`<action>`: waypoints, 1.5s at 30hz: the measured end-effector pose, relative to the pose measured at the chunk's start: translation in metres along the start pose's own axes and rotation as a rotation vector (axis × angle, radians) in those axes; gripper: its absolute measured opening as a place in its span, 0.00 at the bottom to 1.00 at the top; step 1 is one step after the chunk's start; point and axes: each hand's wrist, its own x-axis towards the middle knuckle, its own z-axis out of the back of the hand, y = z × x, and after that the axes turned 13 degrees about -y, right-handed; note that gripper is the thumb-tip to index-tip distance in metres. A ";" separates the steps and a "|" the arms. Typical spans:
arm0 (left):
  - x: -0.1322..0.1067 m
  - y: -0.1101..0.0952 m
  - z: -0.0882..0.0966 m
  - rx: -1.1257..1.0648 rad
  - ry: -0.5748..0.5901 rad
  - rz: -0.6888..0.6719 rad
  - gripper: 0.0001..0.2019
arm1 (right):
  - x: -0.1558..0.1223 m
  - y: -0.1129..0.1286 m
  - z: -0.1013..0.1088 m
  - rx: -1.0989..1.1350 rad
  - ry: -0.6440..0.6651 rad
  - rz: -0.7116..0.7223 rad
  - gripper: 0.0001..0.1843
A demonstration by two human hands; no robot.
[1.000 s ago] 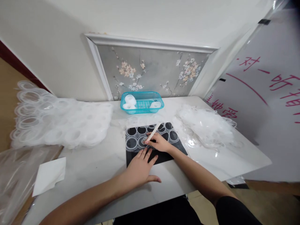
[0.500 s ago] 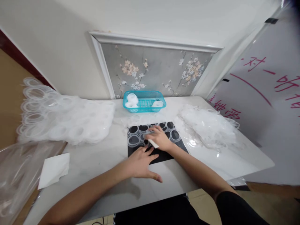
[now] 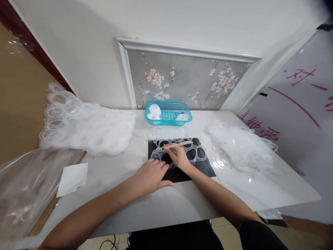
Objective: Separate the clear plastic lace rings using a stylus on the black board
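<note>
Pale stick (image 3: 186, 142) sits pinched between the right hand's (image 3: 179, 158) thumb and fingers, above the black mat (image 3: 179, 176). Nearer the person, the left hand (image 3: 151, 175) lies palm down across the mat's near-left part, fingers close together, thumb apart, seemingly gripping nothing. Under both hands spreads a ringed plastic sheet (image 3: 196, 155). The stick's long axis runs mostly side to side, its left end among the fingers, its free end pointing right and slightly away; whether it touches the sheet cannot be told. The step in hand looks like careful stick work among the rings; the next move seems to call for a steadying left hand. Farther back stands a blue basket (image 3: 168, 123) holding white rolls (image 3: 155, 110).
</note>
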 end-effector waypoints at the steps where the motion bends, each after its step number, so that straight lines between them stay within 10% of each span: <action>1: -0.004 0.003 0.000 0.035 0.021 0.026 0.28 | -0.002 0.000 -0.002 0.041 0.018 -0.010 0.11; 14: -0.042 -0.002 -0.052 0.176 -0.203 0.111 0.41 | -0.009 -0.015 -0.011 0.046 0.383 0.112 0.12; 27: -0.043 -0.004 -0.043 0.016 -0.171 0.180 0.36 | -0.011 -0.012 -0.004 -0.052 0.420 0.186 0.11; 36: -0.039 -0.002 -0.028 -0.157 -0.121 0.345 0.32 | -0.008 -0.015 -0.012 -0.221 0.590 0.672 0.11; 38: -0.039 -0.004 -0.027 -0.146 -0.107 0.372 0.33 | 0.010 -0.019 -0.015 -0.247 0.472 0.669 0.11; 41: -0.040 -0.003 -0.027 -0.128 -0.104 0.382 0.32 | 0.052 -0.015 -0.002 -0.240 -0.034 0.487 0.14; 45: -0.042 0.011 -0.023 -0.223 -0.125 0.406 0.27 | 0.100 -0.006 0.065 -0.205 -0.667 0.148 0.19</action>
